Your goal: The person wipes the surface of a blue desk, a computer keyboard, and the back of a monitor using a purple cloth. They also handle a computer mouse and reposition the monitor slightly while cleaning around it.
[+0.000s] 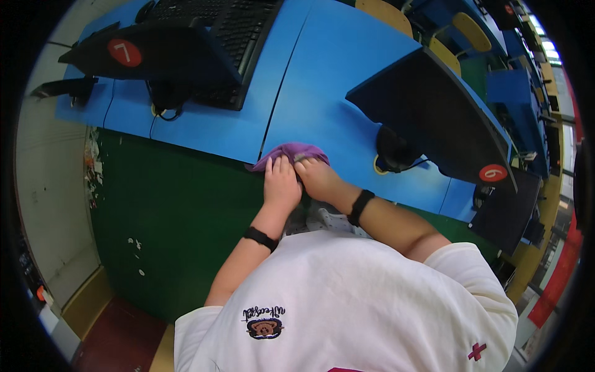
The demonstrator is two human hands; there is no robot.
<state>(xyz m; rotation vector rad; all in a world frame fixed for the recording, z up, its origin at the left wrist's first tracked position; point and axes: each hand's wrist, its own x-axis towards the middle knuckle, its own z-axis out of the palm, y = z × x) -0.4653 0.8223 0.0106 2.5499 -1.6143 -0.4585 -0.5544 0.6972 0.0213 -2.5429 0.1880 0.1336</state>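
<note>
A crumpled purple cloth (297,149) lies at the near edge of the blue desk (320,93), close to the seam between two desk sections. Both hands are on it, side by side. My left hand (282,181) has its fingers stretched over the cloth's left part. Next to it, my right hand (318,176) has its fingers bent onto the cloth's right part; the fingertips are partly hidden in the folds. Each wrist wears a black band.
Black monitors stand at left (162,51) and right (432,111), with cables at their bases. Black keyboards (237,42) lie behind the left one. Yellow chairs (469,32) and more desks stand farther back. Green floor (176,209) adjoins the desk.
</note>
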